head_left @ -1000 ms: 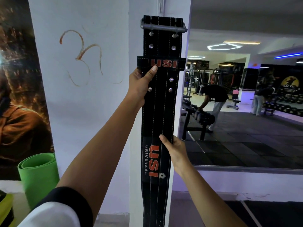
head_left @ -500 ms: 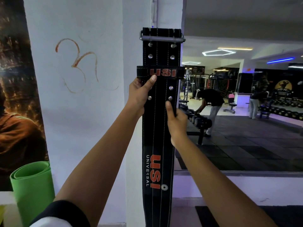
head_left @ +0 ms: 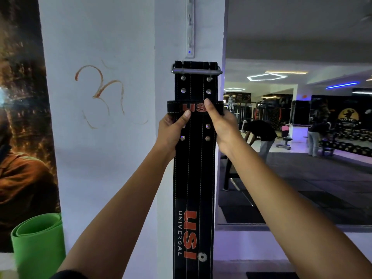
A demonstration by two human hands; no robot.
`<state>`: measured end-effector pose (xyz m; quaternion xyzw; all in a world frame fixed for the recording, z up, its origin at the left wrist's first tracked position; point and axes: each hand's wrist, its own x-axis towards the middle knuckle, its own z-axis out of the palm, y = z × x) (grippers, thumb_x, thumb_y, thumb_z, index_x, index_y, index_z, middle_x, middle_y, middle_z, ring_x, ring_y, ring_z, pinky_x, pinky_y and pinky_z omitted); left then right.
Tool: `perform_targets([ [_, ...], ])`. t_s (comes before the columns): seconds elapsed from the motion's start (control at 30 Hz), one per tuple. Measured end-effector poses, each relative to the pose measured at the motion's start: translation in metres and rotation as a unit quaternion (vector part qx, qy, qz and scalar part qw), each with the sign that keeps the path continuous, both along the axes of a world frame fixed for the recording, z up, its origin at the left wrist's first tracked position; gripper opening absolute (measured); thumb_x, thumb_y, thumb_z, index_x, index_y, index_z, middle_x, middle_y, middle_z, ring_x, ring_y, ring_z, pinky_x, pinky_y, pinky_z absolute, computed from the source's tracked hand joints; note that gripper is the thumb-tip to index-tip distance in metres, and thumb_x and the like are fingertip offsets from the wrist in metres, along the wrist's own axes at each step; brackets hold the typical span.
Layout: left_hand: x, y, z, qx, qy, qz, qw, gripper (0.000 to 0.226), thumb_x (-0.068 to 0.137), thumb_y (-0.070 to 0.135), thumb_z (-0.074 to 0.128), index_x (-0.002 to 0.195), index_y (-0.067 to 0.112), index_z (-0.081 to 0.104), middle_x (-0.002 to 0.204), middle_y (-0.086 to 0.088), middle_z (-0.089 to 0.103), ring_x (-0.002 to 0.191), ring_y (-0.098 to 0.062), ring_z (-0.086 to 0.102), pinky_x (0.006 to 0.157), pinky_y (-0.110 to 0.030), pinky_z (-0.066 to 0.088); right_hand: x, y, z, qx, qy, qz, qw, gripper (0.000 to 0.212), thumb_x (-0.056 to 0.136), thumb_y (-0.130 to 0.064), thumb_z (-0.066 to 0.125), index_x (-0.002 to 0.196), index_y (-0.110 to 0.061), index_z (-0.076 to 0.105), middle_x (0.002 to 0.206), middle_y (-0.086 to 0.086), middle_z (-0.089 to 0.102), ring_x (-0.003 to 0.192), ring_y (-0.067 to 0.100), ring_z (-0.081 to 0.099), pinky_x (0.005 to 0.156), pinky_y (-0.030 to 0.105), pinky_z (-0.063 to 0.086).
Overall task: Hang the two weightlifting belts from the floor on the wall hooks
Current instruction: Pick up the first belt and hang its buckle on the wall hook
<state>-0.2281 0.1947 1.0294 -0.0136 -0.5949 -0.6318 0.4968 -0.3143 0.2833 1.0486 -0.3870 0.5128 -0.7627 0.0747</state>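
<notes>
White pillar behind; both hands [head_left: 171, 133] [head_left: 221, 125] grip belt [head_left: 194, 168], lower end cut off.

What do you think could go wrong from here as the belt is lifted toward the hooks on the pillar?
The buckle sits below the hook rail, so it may miss a hook and slide down the pillar.

Both hands, left hand and right hand, grip only near the top of the belt; its long lower part hangs free and could swing.

The hooks look small against the wide buckle, so the catch may be shallow.
</notes>
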Motion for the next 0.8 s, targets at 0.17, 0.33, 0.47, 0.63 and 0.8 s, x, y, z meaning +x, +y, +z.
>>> perform_targets([
  [0.17,0.004,-0.005,-0.007,0.016,-0.034,-0.033,0.999,0.025,0.089,0.019,0.059,0.111,0.009,0.062,0.103,-0.008,0.070,0.097,-0.026,0.068,0.079,-0.035,0.057,-0.004,-0.004,0.022,-0.019,0.023,-0.029,0.999,0.037,0.072,-0.022,0.077,0.103,-0.008,0.062,0.102,0.007,0.068,0.095,0.021,0.065,0.083,0.036,0.054],
  [0.33,0.013,-0.016,0.013,0.053,0.045,-0.080,0.994,0.029,0.092,0.027,0.052,0.120,0.020,0.052,0.109,-0.002,0.063,0.100,-0.025,0.061,0.080,-0.036,0.051,-0.005,0.001,0.002,-0.042,0.001,-0.035,0.998,0.033,0.077,-0.016,0.073,0.106,-0.006,0.063,0.098,0.001,0.067,0.085,0.009,0.062,0.073,0.019,0.044],
  [0.47,0.013,-0.026,0.034,-0.104,0.037,0.008,0.994,0.030,0.096,0.031,0.046,0.125,0.034,0.050,0.138,0.002,0.051,0.120,-0.019,0.056,0.085,-0.040,0.055,-0.006,-0.001,-0.003,-0.057,0.003,-0.025,0.998,0.032,0.076,-0.014,0.073,0.105,-0.005,0.063,0.088,-0.006,0.066,0.079,0.002,0.061,0.067,0.014,0.043],
  [0.63,0.004,-0.029,0.046,-0.145,0.074,0.068,0.984,0.016,0.098,0.021,0.044,0.104,0.016,0.058,0.088,0.017,0.067,0.083,0.001,0.064,0.075,-0.030,0.055,-0.008,-0.004,-0.004,-0.066,0.006,-0.023,0.998,0.026,0.076,-0.012,0.073,0.100,-0.008,0.064,0.088,-0.003,0.067,0.079,0.007,0.064,0.069,0.015,0.049],
  [0.8,-0.008,-0.032,0.066,-0.100,0.109,0.101,0.984,0.025,0.097,0.023,0.044,0.076,0.019,0.056,0.069,0.008,0.060,0.073,-0.010,0.058,0.073,-0.039,0.047,-0.015,-0.009,-0.014,-0.047,0.037,-0.002,0.998,0.029,0.076,-0.012,0.072,0.104,-0.011,0.062,0.085,-0.006,0.067,0.075,0.003,0.065,0.061,0.007,0.050],
])
